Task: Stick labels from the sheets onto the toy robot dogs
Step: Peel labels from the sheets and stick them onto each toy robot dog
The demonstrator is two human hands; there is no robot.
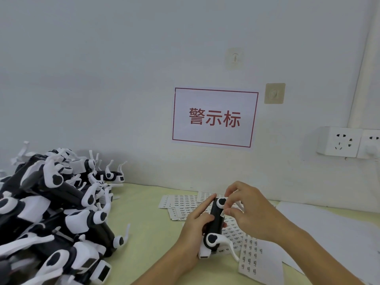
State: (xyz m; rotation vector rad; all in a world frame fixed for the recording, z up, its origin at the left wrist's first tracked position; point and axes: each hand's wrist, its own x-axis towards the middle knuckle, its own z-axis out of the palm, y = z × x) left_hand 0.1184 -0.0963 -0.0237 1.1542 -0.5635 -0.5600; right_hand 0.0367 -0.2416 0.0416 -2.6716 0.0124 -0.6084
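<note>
A black-and-white toy robot dog (214, 225) lies on its side above the label sheets (185, 204). My left hand (195, 225) grips its body from the left, index finger stretched along the top edge. My right hand (248, 210) pinches a small white label (223, 213) against the dog's black flank, close to the upper white hip joint. A further sheet of labels (251, 256) lies to the lower right of the dog.
A big heap of black-and-white toy robot dogs (51, 212) fills the left of the pale yellow table (148, 219). White paper (329, 233) lies at the right. On the wall hang a red-framed sign (214, 118) and a socket (341, 141).
</note>
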